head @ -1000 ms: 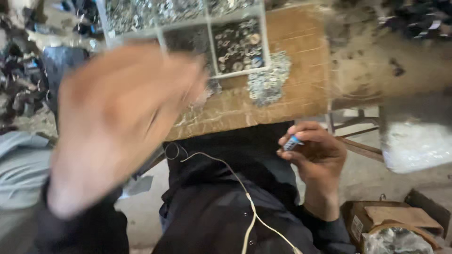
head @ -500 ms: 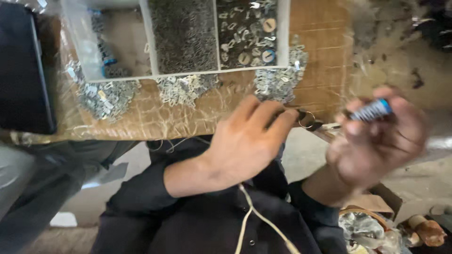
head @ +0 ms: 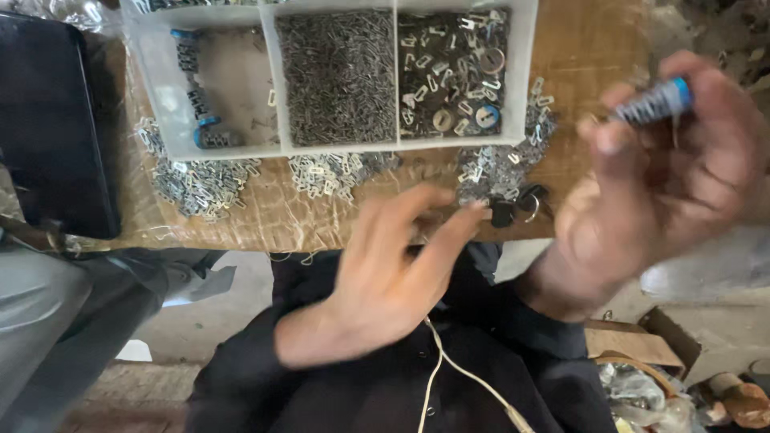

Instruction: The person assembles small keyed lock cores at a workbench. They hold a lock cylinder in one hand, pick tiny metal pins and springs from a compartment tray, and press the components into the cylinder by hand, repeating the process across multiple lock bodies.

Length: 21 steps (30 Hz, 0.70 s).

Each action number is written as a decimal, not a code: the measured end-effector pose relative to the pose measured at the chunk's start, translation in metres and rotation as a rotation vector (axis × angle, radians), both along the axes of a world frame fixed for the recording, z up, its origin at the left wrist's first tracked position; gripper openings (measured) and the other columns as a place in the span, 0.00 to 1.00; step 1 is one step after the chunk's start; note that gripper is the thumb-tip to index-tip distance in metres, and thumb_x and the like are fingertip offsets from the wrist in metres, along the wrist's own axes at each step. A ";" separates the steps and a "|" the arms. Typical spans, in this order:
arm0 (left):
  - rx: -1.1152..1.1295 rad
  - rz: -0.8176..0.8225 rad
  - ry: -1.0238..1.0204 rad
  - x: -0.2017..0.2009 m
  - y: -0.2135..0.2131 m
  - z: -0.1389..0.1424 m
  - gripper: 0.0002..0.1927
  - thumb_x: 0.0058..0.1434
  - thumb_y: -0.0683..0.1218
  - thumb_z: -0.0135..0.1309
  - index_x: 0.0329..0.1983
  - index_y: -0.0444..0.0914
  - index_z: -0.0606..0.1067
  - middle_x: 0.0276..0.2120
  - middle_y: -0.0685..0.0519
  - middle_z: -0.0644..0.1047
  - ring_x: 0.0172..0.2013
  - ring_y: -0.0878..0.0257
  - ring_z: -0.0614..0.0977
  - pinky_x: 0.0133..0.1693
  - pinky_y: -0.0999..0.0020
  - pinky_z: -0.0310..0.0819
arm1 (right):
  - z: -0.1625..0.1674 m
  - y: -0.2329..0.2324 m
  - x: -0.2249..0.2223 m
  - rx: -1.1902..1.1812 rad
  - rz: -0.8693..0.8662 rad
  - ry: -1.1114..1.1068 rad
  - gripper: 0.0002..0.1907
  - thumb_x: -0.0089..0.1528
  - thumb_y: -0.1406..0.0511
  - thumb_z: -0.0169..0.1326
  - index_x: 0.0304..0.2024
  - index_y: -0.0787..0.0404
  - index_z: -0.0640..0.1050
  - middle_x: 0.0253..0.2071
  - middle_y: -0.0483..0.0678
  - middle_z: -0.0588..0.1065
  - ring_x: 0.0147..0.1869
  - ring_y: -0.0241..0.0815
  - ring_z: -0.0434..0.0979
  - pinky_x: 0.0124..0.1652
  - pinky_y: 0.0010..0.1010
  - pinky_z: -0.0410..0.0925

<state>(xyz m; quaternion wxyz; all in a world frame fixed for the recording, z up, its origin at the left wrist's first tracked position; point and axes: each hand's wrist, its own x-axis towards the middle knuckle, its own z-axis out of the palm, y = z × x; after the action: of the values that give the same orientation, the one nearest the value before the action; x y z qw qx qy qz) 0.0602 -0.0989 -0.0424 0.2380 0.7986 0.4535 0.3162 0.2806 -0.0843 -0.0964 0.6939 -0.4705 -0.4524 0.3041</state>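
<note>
Fingers (head: 642,104) of right hand (head: 666,176) pinched on small stack of metal clips with blue end cap (head: 656,100), raised above wooden counter (head: 593,64). Left hand (head: 385,273) spread, fingers apart, holding nothing, tips near loose silver clip pile (head: 489,172) at counter edge. Three finished-looking blue-capped stacks (head: 192,88) lie in clear compartment tray (head: 521,72); much loose stock remains. Held stack looks dark, ribbed, blurred.

Worn wooden board (head: 585,56) serves as bench. On it: clear plastic compartment tray (head: 269,76) (three sections visible), loose heaps of small silver metal clips (head: 192,180) along the tray's near edge, dark round fittings (head: 513,207).
</note>
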 end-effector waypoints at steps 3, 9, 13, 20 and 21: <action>-0.006 0.032 0.023 -0.028 -0.012 0.005 0.20 0.53 0.34 0.64 0.50 0.36 0.80 0.45 0.49 0.77 0.35 0.60 0.76 0.33 0.70 0.70 | 0.004 -0.007 0.013 -0.001 0.043 0.123 0.22 0.61 0.79 0.63 0.57 0.61 0.77 0.52 0.58 0.79 0.44 0.44 0.85 0.33 0.22 0.79; 0.010 0.009 0.029 -0.058 -0.028 -0.013 0.19 0.57 0.34 0.64 0.52 0.38 0.80 0.46 0.52 0.75 0.39 0.59 0.78 0.39 0.66 0.75 | 0.020 -0.046 0.014 -0.038 0.347 0.486 0.28 0.58 0.79 0.59 0.61 0.62 0.75 0.57 0.63 0.75 0.55 0.55 0.84 0.40 0.33 0.85; -0.016 0.079 0.232 -0.072 -0.033 -0.011 0.21 0.54 0.37 0.63 0.52 0.41 0.81 0.47 0.54 0.77 0.40 0.57 0.77 0.40 0.64 0.74 | 0.016 -0.068 -0.005 -0.190 0.518 0.518 0.29 0.59 0.82 0.61 0.62 0.61 0.76 0.56 0.60 0.75 0.55 0.52 0.83 0.42 0.35 0.85; -0.058 0.195 0.249 -0.109 -0.054 -0.010 0.24 0.55 0.39 0.61 0.57 0.39 0.79 0.53 0.50 0.73 0.47 0.52 0.78 0.49 0.58 0.74 | 0.016 -0.082 -0.074 -0.580 0.852 0.579 0.28 0.62 0.82 0.62 0.63 0.65 0.75 0.58 0.63 0.73 0.54 0.53 0.82 0.48 0.40 0.83; -0.075 0.220 0.271 -0.113 -0.055 -0.010 0.25 0.54 0.39 0.61 0.58 0.40 0.79 0.53 0.50 0.73 0.48 0.52 0.78 0.49 0.58 0.75 | 0.016 -0.080 -0.080 -0.582 0.879 0.585 0.27 0.62 0.82 0.62 0.62 0.66 0.75 0.58 0.63 0.73 0.54 0.53 0.82 0.47 0.39 0.83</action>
<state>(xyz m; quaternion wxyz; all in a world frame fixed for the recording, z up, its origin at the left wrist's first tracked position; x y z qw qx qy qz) -0.0526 -0.1540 -0.0528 0.1684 0.7700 0.5775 0.2127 0.2011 -0.1642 -0.0806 0.4415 -0.3069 -0.2933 0.7905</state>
